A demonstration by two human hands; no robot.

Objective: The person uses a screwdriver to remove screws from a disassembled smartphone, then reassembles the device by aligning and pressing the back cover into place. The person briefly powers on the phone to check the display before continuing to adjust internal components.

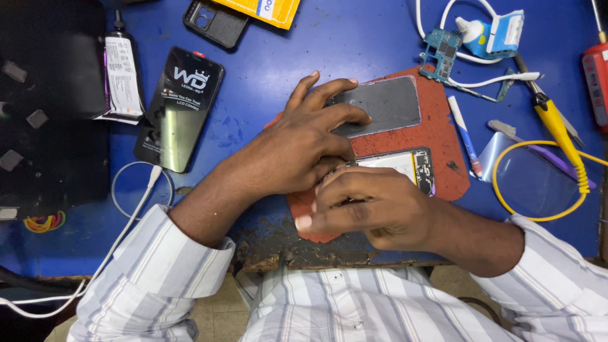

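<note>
- Blue workbench [354, 44], red mat [443, 136] at centre.
- One opened phone [405, 166] on mat, long axis left-right, mostly under hands.
- Left hand [297, 149]: fingers spread, pressing one grey panel [389, 104].
- Right hand [367, 206]: curled, pinching phone's left end.
- Two other phones upper left.

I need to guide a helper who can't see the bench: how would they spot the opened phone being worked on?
Find the red mat on the blue table. The opened phone lies on its near half, under both hands. Unlike the grey panel beside it, it shows a white battery and circuitry.
</note>
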